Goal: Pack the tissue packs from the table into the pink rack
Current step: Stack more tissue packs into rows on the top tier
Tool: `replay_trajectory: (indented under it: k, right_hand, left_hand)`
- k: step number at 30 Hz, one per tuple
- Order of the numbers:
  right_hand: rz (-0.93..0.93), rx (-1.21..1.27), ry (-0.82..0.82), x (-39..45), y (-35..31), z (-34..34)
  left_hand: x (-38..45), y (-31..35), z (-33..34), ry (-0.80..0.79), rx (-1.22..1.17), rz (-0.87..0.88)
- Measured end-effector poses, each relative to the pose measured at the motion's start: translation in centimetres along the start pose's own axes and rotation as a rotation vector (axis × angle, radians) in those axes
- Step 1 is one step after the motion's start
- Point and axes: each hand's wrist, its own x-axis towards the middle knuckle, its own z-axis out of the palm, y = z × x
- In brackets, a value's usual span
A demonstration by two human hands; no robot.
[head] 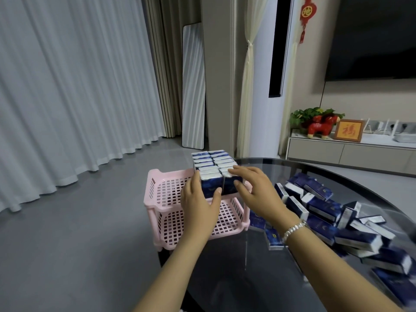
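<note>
1. Two bare hands are in view. The right wrist carries one beaded bracelet (293,229).
2. The left hand (198,202) lies against the near left face of a block of tissue packs (212,164), fingers fairly straight, thumb on the front face.
3. The right hand (258,190) rests on the block's near right corner, fingers spread and lightly bent over the top edge. Whether either hand truly clamps a pack cannot be told.
4. The block stands upright in the top tier of the pink rack (162,190): two rows, about six packs visible in each.
5. The rack has two perforated tiers; the lower tier (180,224) shows no packs.
6. Loose tissue packs (351,226), more than fifteen, lie heaped on the dark round glass table (225,278), right of the rack.
7. Beyond: grey floor (78,221), white curtains (67,75), one leaning mirror (193,86), a low cabinet (351,152) with one red figurine (319,127) and one framed picture (348,130), and a dark wall screen (371,37).
</note>
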Motion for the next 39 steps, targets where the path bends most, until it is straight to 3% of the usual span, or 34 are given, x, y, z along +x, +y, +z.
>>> replay_trajectory:
  k: [3,9,19,26,30,34,39]
  right_hand:
    - [0.055,0.025,0.047,-2.8,0.5,-1.1]
    - [0.174,0.038,0.096,-9.8,2.5,-2.7]
    - [0.428,-0.297,0.132,-20.4,7.2,-6.9]
    - [0.633,-0.360,0.009,-24.7,9.8,-8.6]
    - [0.786,-0.223,-0.058,-25.8,11.0,-8.5]
    - [0.813,-0.092,-0.009,-25.6,11.1,-8.0]
    - [0.823,0.126,0.193,-24.8,11.0,-6.3]
  left_hand:
    - [-2.0,0.8,0.8,0.136,-0.037,0.085]
    - [-6.2,2.9,2.6,0.200,-0.091,0.069]
    - [-14.6,6.3,9.1,-0.236,-0.232,-0.050]
    - [-19.0,7.2,13.4,-0.481,-0.231,-0.142]
    - [-20.2,6.6,14.5,-0.628,-0.106,-0.124]
    - [-20.3,5.7,14.7,-0.710,-0.020,-0.071]
    - [-19.1,5.6,13.1,-0.751,-0.390,-0.138]
